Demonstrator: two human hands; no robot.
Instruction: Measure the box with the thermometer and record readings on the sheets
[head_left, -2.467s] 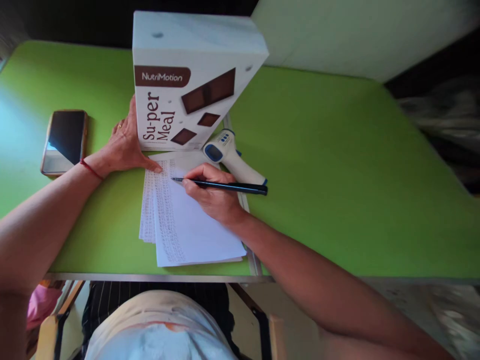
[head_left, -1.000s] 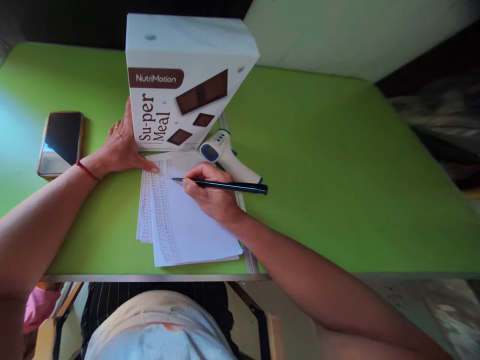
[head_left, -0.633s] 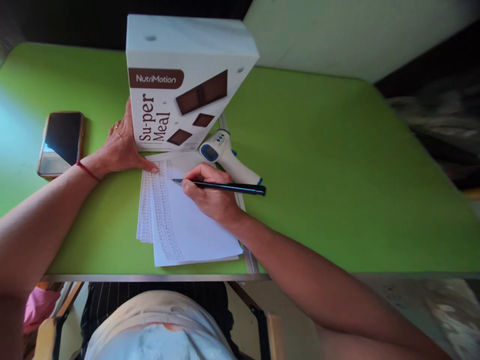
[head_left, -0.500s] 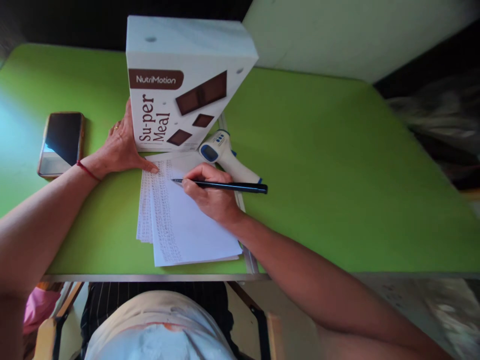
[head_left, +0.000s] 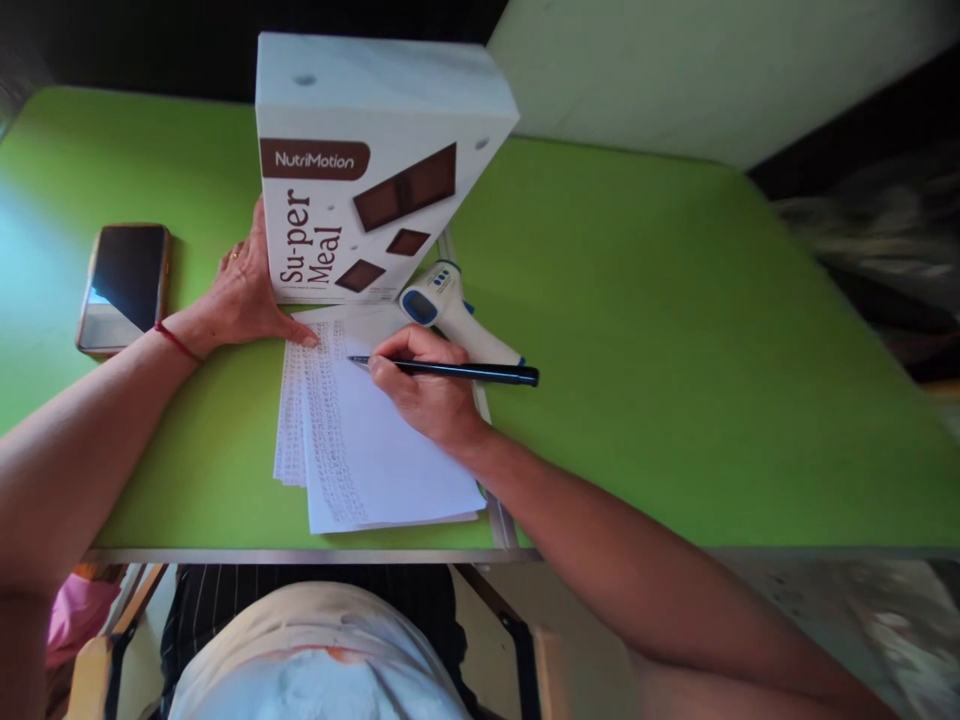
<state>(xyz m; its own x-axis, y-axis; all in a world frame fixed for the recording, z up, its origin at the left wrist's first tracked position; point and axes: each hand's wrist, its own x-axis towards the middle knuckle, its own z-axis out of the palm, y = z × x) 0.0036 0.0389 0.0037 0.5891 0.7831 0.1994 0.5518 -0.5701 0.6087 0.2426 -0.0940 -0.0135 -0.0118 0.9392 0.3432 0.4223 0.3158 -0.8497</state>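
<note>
My right hand (head_left: pixel 435 385) pinches a black pen (head_left: pixel 480 373), its tip at the upper part of the top sheet of paper (head_left: pixel 405 470). Columns of small handwriting run down the left side of that sheet, and more written sheets (head_left: pixel 290 430) stick out beneath it. With fingers apart, my left hand (head_left: pixel 247 295) lies flat on the table, its thumb on the papers' upper left edge. The other fingers are partly hidden behind a white NutriMotion box (head_left: pixel 322 215) standing upright. A white infrared thermometer (head_left: pixel 454 315) lies just beyond my right hand.
On the green table (head_left: pixel 675 350), a smartphone (head_left: pixel 124 285) lies left of my left hand. A metal seam (head_left: pixel 499 520) crosses the tabletop beside the papers. Wooden chair armrests (head_left: pixel 90 675) flank my lap below the front edge.
My right hand and the pen tip have shifted very slightly to the right over the sheet. My left hand rests in the same place.
</note>
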